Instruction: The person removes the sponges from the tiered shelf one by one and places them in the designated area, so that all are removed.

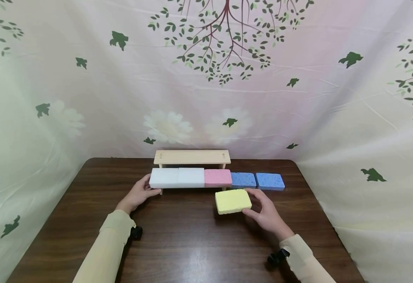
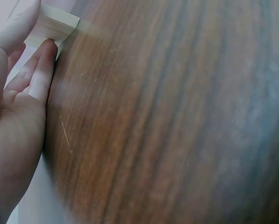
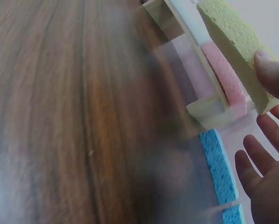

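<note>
In the head view, my right hand (image 1: 264,210) pinches a yellow sponge (image 1: 233,201) by its right end, held above the table in front of the row. The right wrist view shows the thumb on one face of this sponge (image 3: 237,51). Two white sponges (image 1: 177,178) and a pink sponge (image 1: 218,178) lie side by side on the front step of a light wooden rack (image 1: 192,157). At the row's left end, my left hand (image 1: 141,193) rests with extended fingers against the end of the rack and the white sponge. Its exact contact is partly hidden.
Two blue sponges (image 1: 270,181) lie on the dark wooden table (image 1: 192,243), right of the rack. Behind the rack's bare upper step hangs a printed cloth (image 1: 199,98), which also encloses both sides.
</note>
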Motion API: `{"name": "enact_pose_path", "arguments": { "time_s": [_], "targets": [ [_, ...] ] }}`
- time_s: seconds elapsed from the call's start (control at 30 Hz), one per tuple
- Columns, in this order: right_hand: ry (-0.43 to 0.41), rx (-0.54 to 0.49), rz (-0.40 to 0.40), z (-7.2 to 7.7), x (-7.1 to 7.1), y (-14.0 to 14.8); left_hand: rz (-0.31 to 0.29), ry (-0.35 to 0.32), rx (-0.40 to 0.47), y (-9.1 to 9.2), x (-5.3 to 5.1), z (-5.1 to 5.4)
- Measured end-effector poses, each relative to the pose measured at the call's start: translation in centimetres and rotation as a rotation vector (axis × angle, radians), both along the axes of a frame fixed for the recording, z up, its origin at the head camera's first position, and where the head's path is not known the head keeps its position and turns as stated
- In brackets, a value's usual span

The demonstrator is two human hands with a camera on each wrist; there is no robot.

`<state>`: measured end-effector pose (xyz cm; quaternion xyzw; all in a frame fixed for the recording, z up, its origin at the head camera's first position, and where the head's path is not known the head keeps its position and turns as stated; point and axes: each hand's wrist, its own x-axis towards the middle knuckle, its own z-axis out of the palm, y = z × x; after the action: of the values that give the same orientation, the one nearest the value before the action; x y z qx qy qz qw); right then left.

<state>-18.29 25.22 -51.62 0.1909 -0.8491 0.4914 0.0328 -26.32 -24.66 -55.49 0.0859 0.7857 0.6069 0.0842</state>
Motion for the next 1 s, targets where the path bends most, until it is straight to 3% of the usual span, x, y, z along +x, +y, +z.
{"name": "enact_pose_path", "arguments": {
  "time_s": [0.6, 0.83, 1.0],
  "targets": [
    [0.085, 0.185, -0.115, -2.3, -0.6, 2.7, 0.008, -0.013, -0.018, 0.0, 0.0, 0.1],
    [0.054, 0.199, -0.139, -2.9, -0.9, 3.1, 0.008, -0.012, -0.029, 0.1, 0.1, 0.1],
    [0.081, 0.235, -0.166, -3.2, -1.2, 3.2, 0.005, -0.002, -0.035, 0.2, 0.0, 0.2]
  ]
}}
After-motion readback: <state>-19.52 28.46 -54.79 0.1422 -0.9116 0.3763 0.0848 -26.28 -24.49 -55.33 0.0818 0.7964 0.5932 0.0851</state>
